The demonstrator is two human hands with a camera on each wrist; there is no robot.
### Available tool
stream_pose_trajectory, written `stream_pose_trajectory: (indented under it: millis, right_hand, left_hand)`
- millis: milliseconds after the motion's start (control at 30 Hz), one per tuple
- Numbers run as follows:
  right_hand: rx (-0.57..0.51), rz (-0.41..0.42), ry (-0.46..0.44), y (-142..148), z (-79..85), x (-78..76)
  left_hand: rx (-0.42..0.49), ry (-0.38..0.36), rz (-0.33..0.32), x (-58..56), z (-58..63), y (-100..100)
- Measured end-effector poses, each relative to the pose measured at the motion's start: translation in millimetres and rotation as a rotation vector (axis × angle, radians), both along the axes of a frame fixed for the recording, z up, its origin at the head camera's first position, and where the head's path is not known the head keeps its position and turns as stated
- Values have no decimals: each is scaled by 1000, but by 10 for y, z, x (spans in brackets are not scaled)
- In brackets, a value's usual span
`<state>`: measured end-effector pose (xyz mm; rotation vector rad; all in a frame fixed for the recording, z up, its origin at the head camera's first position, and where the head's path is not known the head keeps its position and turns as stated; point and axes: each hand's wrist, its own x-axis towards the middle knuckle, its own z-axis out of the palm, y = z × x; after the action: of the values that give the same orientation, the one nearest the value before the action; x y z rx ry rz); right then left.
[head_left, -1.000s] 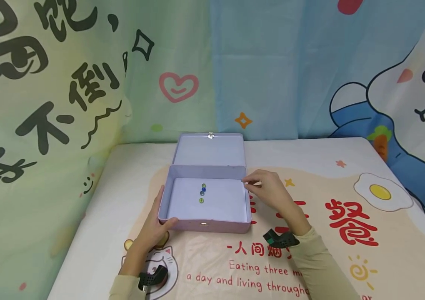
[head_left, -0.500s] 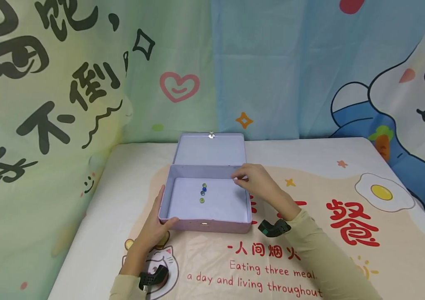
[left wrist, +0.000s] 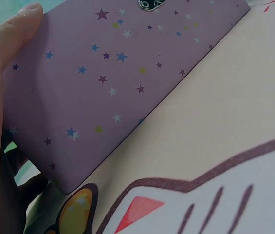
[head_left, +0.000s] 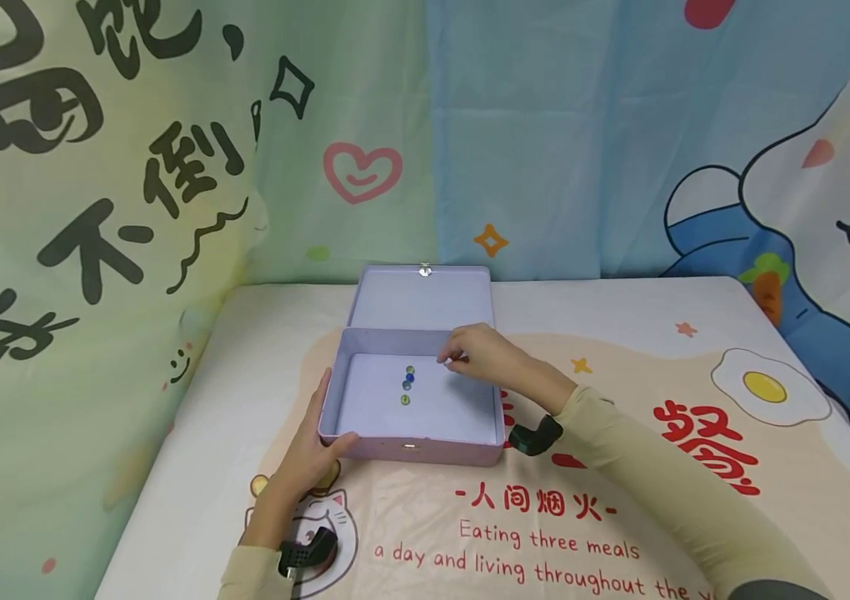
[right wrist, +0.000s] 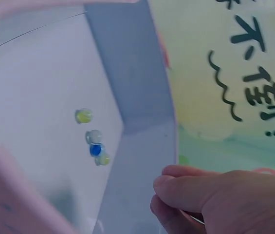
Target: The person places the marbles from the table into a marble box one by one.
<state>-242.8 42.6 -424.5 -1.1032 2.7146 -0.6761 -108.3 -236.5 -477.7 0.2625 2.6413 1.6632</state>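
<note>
A lilac tin box point(head_left: 419, 451) printed with small stars lies on the table, lid point(head_left: 421, 298) raised at the back. Several glass marbles rest on its floor: a blue marble point(head_left: 410, 378) between a clear marble point(head_left: 406, 386) and a yellow-green marble point(head_left: 410, 369), and another yellow-green marble point(head_left: 405, 400) apart, nearer the front. My left hand point(head_left: 311, 446) grips the box's front left corner, thumb on the front wall point(left wrist: 93, 73). Over the box's right half, my right hand point(head_left: 487, 354) hovers with thumb and index tips close together; whether something small sits between them I cannot tell.
A printed cloth point(head_left: 545, 558) with a cat, a fried egg and lettering covers the table. Fabric curtains point(head_left: 515, 142) stand right behind and to the left. A metal clasp point(head_left: 425, 270) sits on the lid's top edge.
My right hand has moved left from the box's right rim to above its inside. My left hand keeps its hold on the corner, and the marbles lie where they were.
</note>
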Motion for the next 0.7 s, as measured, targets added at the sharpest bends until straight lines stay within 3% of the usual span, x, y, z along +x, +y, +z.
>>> stream_pose_trajectory:
  millis: [100,400,700]
  right_hand:
    - [33,51,-19,-76,-3,-33]
    - [59,184,-27,-235,-40,-106]
    - [47,179,-6,-320,-149,-186]
  left_hand:
    - [3,5,-4,-24,-45,-28]
    - [-10,14,12,-134,-386,-150]
    - [-16,13,22,-135,-396,-148]
